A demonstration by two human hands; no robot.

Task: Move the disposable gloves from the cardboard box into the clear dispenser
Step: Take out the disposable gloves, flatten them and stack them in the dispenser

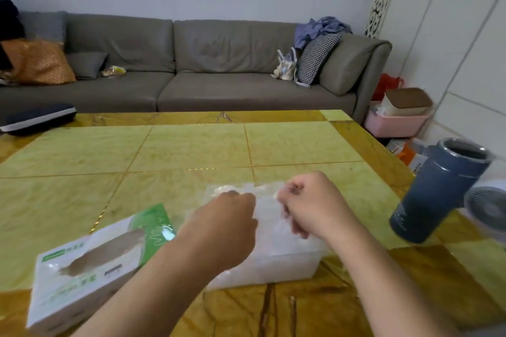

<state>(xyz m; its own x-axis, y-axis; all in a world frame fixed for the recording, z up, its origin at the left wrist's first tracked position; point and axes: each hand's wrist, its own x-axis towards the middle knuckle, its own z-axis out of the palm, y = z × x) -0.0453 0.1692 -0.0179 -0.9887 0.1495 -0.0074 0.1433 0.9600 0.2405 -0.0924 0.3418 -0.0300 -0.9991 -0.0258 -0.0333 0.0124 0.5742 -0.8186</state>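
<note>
The white and green cardboard glove box [87, 268] lies on the table at the near left, its oval top opening facing up. To its right stands the clear dispenser [276, 265], with a stack of translucent disposable gloves [267, 210] in and above it. My left hand [227, 224] is over the dispenser's left side, fingers curled round the gloves' far edge. My right hand [309, 202] is over the right side, fingertips pinching the same stack. The hands hide much of the dispenser's top.
A dark blue tumbler [438, 191] stands at the table's right edge, beside a small white fan [487, 208]. A dark case [38, 117] lies at the far left corner. The yellow-green table [191, 150] stretches ahead, with a grey sofa [191, 63] behind it.
</note>
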